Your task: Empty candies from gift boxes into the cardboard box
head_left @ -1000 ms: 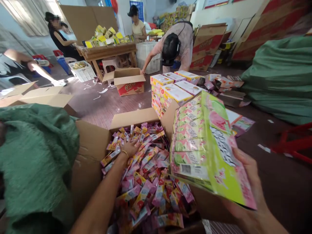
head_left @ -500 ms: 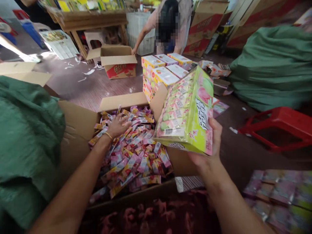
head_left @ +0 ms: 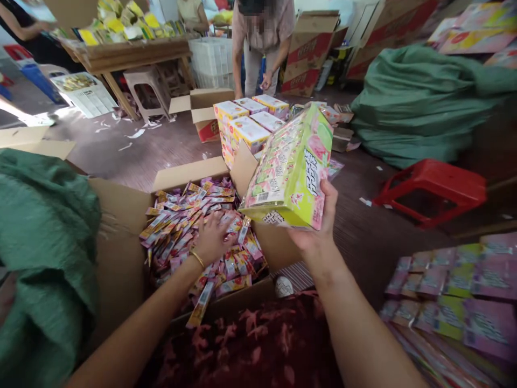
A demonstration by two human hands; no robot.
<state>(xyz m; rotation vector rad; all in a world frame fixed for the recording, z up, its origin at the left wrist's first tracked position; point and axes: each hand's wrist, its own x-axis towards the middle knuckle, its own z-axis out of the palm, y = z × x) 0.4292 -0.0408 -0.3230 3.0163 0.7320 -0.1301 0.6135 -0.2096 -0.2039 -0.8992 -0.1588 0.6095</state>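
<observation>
With my right hand (head_left: pixel 319 218) I grip a green and pink display box (head_left: pixel 299 178) by its lower right side. It is tilted, and rows of small green and pink packets show through its clear front. My left hand (head_left: pixel 214 237) rests on a heap of pink and yellow candy sachets (head_left: pixel 181 215), fingers apart and partly among them. The heap fills an open cardboard carton (head_left: pixel 189 173) in front of me. The raised display box stands over the carton's right flap and hides part of it.
Stacked white and yellow boxes (head_left: pixel 248 129) stand beyond the carton, where another person (head_left: pixel 262 43) bends over. Green sacks (head_left: pixel 416 102) lie on both sides. A red stool (head_left: pixel 436 188) and rows of packets (head_left: pixel 452 291) are at right. A wooden table (head_left: pixel 129 54) stands behind.
My left hand has moved right and nearer to me across the sachets. My right hand still holds the display box. The other person has straightened up somewhat, and the view has shifted.
</observation>
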